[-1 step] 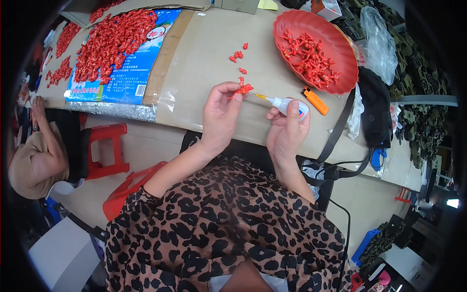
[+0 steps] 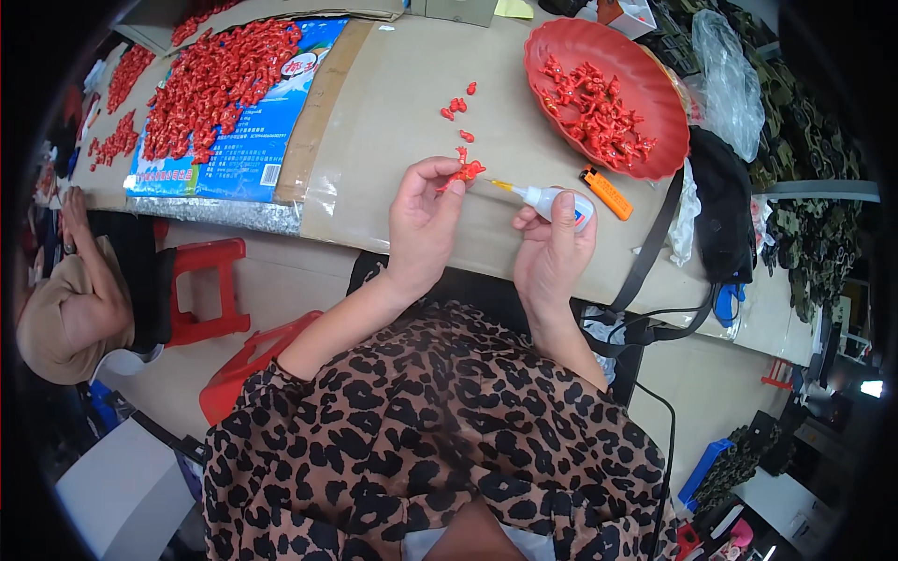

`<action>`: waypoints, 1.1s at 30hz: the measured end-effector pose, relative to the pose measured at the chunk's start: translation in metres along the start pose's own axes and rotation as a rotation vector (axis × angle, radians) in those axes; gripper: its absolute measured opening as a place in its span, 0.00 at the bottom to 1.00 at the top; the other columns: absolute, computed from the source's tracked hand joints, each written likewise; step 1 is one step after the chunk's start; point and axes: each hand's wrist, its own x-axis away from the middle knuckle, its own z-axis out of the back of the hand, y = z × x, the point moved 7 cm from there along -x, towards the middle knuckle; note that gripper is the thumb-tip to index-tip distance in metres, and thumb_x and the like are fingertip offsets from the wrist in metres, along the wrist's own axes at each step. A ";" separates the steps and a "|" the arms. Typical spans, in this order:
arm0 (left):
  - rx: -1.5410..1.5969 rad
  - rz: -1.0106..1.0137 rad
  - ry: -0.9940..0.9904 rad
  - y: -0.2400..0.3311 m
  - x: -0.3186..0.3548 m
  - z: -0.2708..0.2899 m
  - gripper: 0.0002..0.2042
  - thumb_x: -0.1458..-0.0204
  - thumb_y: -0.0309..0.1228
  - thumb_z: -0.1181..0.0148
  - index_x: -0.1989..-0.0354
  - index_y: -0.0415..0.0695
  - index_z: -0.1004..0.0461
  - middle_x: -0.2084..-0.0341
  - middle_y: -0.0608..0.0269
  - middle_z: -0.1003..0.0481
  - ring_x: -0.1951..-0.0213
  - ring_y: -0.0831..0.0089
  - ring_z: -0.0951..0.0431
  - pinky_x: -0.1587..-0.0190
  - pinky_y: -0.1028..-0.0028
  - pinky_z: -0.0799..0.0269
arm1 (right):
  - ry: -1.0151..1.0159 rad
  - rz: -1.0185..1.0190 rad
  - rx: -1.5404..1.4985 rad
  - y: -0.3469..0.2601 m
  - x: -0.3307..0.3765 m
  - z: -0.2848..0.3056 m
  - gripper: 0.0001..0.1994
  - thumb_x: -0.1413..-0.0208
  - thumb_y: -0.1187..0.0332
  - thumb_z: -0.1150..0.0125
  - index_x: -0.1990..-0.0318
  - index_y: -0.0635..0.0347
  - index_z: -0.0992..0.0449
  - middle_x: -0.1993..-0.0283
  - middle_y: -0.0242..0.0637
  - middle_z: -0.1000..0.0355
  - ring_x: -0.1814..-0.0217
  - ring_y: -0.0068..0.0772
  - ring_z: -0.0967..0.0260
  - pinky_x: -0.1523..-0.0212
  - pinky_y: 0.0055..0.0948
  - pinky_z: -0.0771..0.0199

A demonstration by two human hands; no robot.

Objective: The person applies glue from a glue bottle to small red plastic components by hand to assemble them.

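Between the thumb and fingers of my left hand (image 2: 423,224) is a small glossy red figurine (image 2: 464,174), partly covered by the fingertips. My right hand (image 2: 557,245) is closed around a small white glue bottle (image 2: 566,204), its thumb on the bottle's side. The bottle lies tilted, its thin yellowish nozzle tip (image 2: 501,184) pointing left at the figurine with a small gap between them. Past my left hand, a few loose red pieces (image 2: 458,105) lie in a scattered line on the table.
A scalloped red bowl (image 2: 666,154) holding several red figurines stands far right, with an orange lighter (image 2: 608,194) before it. Many red pieces (image 2: 220,84) cover a blue printed cardboard sheet (image 2: 281,140) at left. A black bag (image 2: 720,206) lies right. Another person (image 2: 79,299) sits at left near red stools (image 2: 210,290).
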 end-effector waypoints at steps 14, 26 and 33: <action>-0.043 -0.107 0.008 0.003 0.003 0.002 0.06 0.51 0.18 0.54 0.64 0.37 0.37 0.59 0.60 0.38 0.58 0.75 0.33 0.52 0.77 0.39 | -0.028 0.026 0.054 0.002 0.002 -0.006 0.10 0.49 0.68 0.48 0.66 0.63 0.40 0.74 0.36 0.35 0.78 0.24 0.36 0.77 0.24 0.32; -0.064 -0.123 -0.013 0.006 0.003 0.001 0.07 0.52 0.17 0.54 0.64 0.38 0.37 0.59 0.61 0.41 0.57 0.77 0.35 0.54 0.78 0.39 | -0.038 0.036 0.076 0.002 0.003 -0.007 0.10 0.49 0.68 0.48 0.66 0.63 0.40 0.74 0.37 0.35 0.78 0.23 0.37 0.78 0.22 0.32; -0.079 -0.123 -0.004 0.006 0.003 0.001 0.07 0.52 0.16 0.54 0.64 0.38 0.37 0.59 0.60 0.41 0.58 0.77 0.35 0.54 0.78 0.39 | -0.054 0.038 0.102 0.000 0.003 -0.006 0.08 0.48 0.68 0.50 0.65 0.63 0.39 0.71 0.36 0.36 0.77 0.24 0.37 0.77 0.24 0.34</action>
